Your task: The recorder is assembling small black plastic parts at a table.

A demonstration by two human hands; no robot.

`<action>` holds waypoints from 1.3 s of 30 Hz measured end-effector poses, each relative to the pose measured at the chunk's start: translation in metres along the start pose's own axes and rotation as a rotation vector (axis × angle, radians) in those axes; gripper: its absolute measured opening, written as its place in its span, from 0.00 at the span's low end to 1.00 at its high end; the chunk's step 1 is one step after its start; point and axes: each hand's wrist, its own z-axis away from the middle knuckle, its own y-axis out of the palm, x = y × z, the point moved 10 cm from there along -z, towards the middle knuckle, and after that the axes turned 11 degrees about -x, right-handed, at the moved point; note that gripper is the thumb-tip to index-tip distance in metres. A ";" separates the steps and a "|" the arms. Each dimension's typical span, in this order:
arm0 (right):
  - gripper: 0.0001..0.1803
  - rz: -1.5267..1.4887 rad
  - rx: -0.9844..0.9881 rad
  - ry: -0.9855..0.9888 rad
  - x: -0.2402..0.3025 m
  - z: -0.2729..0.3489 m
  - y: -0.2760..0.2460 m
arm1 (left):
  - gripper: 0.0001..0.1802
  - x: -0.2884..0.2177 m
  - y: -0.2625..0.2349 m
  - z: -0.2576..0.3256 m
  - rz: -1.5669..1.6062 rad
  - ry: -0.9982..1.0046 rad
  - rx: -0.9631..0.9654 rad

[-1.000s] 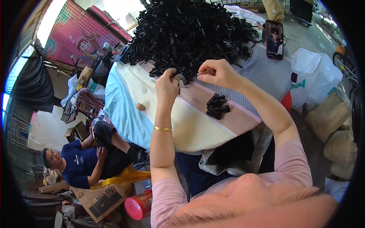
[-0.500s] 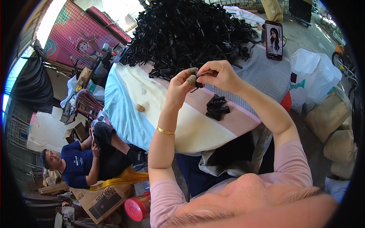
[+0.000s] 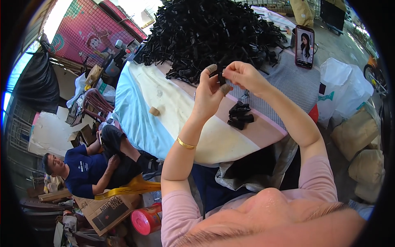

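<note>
In front of the large heap of black pieces (image 3: 205, 37), my two hands meet over the cloth-covered table. My left hand (image 3: 207, 99), with tan covers on its thumb and a finger, is closed around a small black piece (image 3: 222, 78) standing roughly upright. From the other side my right hand (image 3: 249, 79) pinches at the top of that same piece, partly hiding it. What kind of part it is cannot be made out. Below my right hand lies a small group of black tube-like pieces (image 3: 240, 115) on the pink stripe.
A small tan cylinder (image 3: 154, 111) sits on the striped tablecloth (image 3: 177, 136). At the table's right edge stands a phone (image 3: 304, 47). White plastic bags (image 3: 339, 88) and brown sacks (image 3: 354, 131) flank the right side. A seated person (image 3: 88, 166) is at the left, near a red bucket (image 3: 146, 220).
My left fingers have spread from a tight pinch into a wider hold, and the black piece shows more upright. Both hands have shifted slightly right, with the whole view shifting too.
</note>
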 end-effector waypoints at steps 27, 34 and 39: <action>0.08 0.040 0.125 -0.230 0.026 0.011 0.015 | 0.08 -0.012 -0.017 -0.001 -0.116 0.171 -0.160; 0.11 0.003 0.181 0.070 0.019 0.021 0.019 | 0.09 -0.043 -0.017 0.011 -0.289 0.479 -0.190; 0.08 -0.115 0.096 -0.045 0.022 0.017 0.016 | 0.09 -0.020 -0.020 -0.001 0.147 0.172 -0.206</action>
